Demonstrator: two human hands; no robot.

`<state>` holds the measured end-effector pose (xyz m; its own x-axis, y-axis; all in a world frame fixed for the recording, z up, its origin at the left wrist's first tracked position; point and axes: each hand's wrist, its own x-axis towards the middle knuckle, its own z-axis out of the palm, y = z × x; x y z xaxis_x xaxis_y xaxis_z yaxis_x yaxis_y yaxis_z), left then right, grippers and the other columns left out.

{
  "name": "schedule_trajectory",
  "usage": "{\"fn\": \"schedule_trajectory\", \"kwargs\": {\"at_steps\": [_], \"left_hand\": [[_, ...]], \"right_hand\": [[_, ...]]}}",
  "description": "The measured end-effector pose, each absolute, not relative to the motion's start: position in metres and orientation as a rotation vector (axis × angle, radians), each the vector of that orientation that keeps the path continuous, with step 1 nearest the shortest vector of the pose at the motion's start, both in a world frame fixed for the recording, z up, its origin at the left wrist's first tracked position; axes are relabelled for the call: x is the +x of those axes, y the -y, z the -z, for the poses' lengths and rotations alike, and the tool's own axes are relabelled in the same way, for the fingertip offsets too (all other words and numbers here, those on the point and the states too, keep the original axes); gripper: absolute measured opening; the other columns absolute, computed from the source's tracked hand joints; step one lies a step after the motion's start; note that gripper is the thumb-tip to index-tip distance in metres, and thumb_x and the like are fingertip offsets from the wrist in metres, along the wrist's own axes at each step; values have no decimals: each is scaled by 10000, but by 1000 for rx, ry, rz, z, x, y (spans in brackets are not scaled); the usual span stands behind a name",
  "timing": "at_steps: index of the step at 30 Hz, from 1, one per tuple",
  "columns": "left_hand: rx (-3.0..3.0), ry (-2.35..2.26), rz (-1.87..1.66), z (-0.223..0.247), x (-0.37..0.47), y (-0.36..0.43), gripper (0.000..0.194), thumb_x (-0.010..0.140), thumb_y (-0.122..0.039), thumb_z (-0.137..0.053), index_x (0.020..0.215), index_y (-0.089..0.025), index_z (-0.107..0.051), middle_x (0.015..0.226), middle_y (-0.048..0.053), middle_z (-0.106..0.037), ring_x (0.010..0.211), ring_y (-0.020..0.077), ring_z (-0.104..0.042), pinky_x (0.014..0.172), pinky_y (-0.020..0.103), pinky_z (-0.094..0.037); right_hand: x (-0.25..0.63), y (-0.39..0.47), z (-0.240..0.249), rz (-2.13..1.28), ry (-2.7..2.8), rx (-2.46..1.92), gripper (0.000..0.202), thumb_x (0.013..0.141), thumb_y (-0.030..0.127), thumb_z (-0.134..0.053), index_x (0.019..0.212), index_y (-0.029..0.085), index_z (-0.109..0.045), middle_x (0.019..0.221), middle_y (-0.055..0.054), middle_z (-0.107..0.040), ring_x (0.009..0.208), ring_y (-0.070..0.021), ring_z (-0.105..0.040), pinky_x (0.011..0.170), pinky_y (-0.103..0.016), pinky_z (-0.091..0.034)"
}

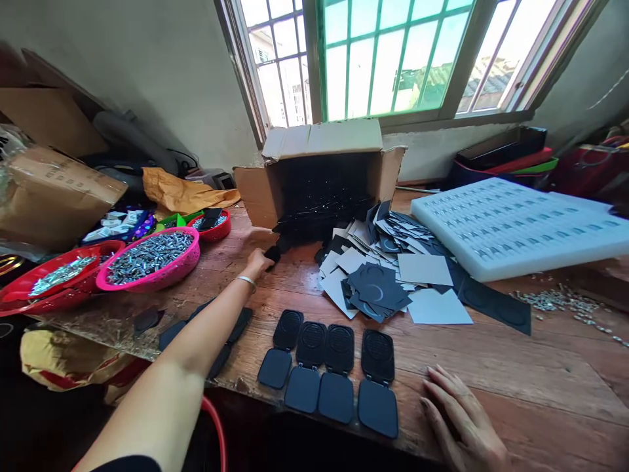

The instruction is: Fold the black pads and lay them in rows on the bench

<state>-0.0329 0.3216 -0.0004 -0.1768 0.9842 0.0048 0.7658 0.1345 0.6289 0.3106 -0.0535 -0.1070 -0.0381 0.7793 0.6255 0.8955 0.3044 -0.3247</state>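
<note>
- Black flat cases (336,396), four of them, lie hinged open in a row at the near edge of the wooden table (540,387) in the head view; each shows a ringed half away from the person and a smooth half nearer; the rightmost stands a little apart.
- Left hand (259,263) reaches out to the mouth of the cardboard box (256,196), its fingers closed on a black piece (272,254); whether that piece is a shut case is too small to tell.
- Right hand (459,419) rests on the table to the right of the row, fingers loosely spread, holding nothing that shows.
- Judged from this layout, the work looks part-way at most; four cases are laid open, while many black pieces (322,206) fill the box; further dark pieces (240,326) lie partly hidden by the left forearm, their state unclear.
- Grey and black cards (378,288) sit heaped before the box, apart from the row; no card shows on the open cases; small metal parts fill the pink basket (152,283) to the left.
</note>
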Motion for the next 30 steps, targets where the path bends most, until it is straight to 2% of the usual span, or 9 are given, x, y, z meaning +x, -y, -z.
{"fn": "schedule_trajectory", "kwargs": {"at_steps": [7, 10, 14, 17, 19, 22, 24, 27, 30], "left_hand": [[1719, -1628, -821, -40, -32, -245, 360, 718, -378, -746, 975, -147, -649, 808, 26, -680, 834, 229, -659, 716, 317, -540], [1740, -1305, -635, -54, 4, -191, 379, 642, -425, -780, 904, -165, -692, 820, 25, -714, 777, 204, -662, 692, 290, -532], [1679, -708, -237, -52, 62, -129, 319, 754, -405, -736, 953, -161, -688, 917, 49, -718, 819, 179, -657, 740, 273, -517], [1695, -693, -230, -37, 88, -108, 298, 852, -367, -636, 1057, -150, -643, 907, 61, -718, 799, 184, -673, 721, 285, -535], [1882, -804, -340, -23, 94, -102, 309, 923, -322, -548, 1179, -158, -603, 1042, 97, -724, 950, 221, -684, 841, 347, -546], [2386, -842, -400, 0, 97, -88, 366, 954, -278, -539, 1298, -160, -571, 1377, 139, -592, 1359, 289, -460, 1125, 464, -379], [2644, -769, -273, 13, 98, -76, 429, 946, -329, -572, 1338, -154, -560, 1482, 142, -492, 1457, 333, -295, 1183, 534, -276], [2810, -765, -127, 27, 98, -61, 577, 917, -459, -597, 1405, -165, -503, 1503, 160, -456, 1438, 366, -326, 1166, 588, -289], [2875, -798, -122, 33, 98, -56, 610, 909, -495, -593, 1417, -174, -487, 1494, 177, -461, 1407, 358, -388, 1149, 574, -333]], "right_hand": [[299, 45, 77, 53, 1702, -1499, 393, 968, 244, -535, 1360, 229, -509, 1314, -103, -608, 1252, -267, -560, 1052, -488, -491], [289, 40, 39, -41, 1689, -1456, 555, 962, 243, -549, 1487, 238, -368, 1460, -112, -489, 1359, -264, -462, 1102, -471, -450], [281, 40, 6, -179, 1902, -1334, 629, 945, 241, -570, 1522, 289, -323, 1572, -85, -323, 1426, -272, -366, 1135, -451, -410], [291, 48, 17, -200, 1905, -1411, 535, 948, 192, -520, 1459, 319, -430, 1429, -71, -481, 1280, -226, -538, 1035, -362, -511], [304, 54, 34, -110, 1810, -1535, 491, 940, 211, -534, 1419, 302, -479, 1281, -86, -569, 1142, -234, -617, 939, -356, -563], [318, 64, 60, 106, 1724, -1779, 467, 908, 229, -553, 1372, 266, -527, 1129, -107, -614, 1014, -280, -632, 768, -383, -602], [317, 68, 70, 224, 1732, -1906, 485, 874, 182, -527, 1354, 244, -543, 1069, -119, -620, 983, -307, -614, 717, -411, -601], [303, 72, 74, 268, 1768, -1970, 493, 844, 183, -537, 1337, 202, -552, 1017, -142, -624, 938, -333, -596, 770, -492, -586], [292, 70, 71, 200, 1820, -1921, 492, 836, 335, -647, 1294, 168, -579, 1124, -183, -623, 1044, -377, -586, 873, -563, -549]]}}
